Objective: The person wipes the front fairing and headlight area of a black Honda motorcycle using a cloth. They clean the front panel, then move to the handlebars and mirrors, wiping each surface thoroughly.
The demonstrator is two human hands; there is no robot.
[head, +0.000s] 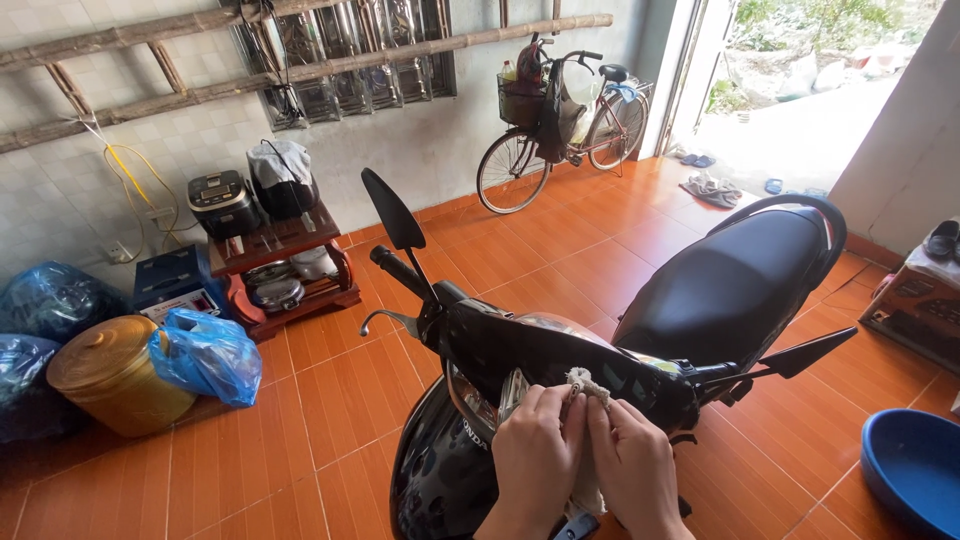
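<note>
Both hands meet over the front of a black motorbike [470,470], seen from above. The left hand [535,455] and the right hand [635,465] sit side by side, touching, and their fingers [600,420] are pinched together on a whitish cloth [583,381]. A small bunch of the cloth pokes up just past the fingertips; the rest hangs down between the palms toward the person.

The cloth presses against the dark handlebar cover [560,355], which lies directly ahead of the fingers. The cover's long axis runs crosswise, from the left grip [400,270] up and away on the left to the right mirror [805,352] on the right. Both hands are about equally near the cover. Just left of the left fingers, the clear headlight lens [480,395] curves downward.

Beyond the fingertips stretches the black seat [735,280], running away toward the open doorway. The left mirror [392,210] stands upright, well ahead and to the left. There is open tiled floor [330,400] on both sides of the bike. A blue basin [915,465] sits on the floor to the right of the right hand, apart from the bike, and a blue plastic bag [205,355] and a yellow lidded bucket [115,375] lie far to the left.
</note>
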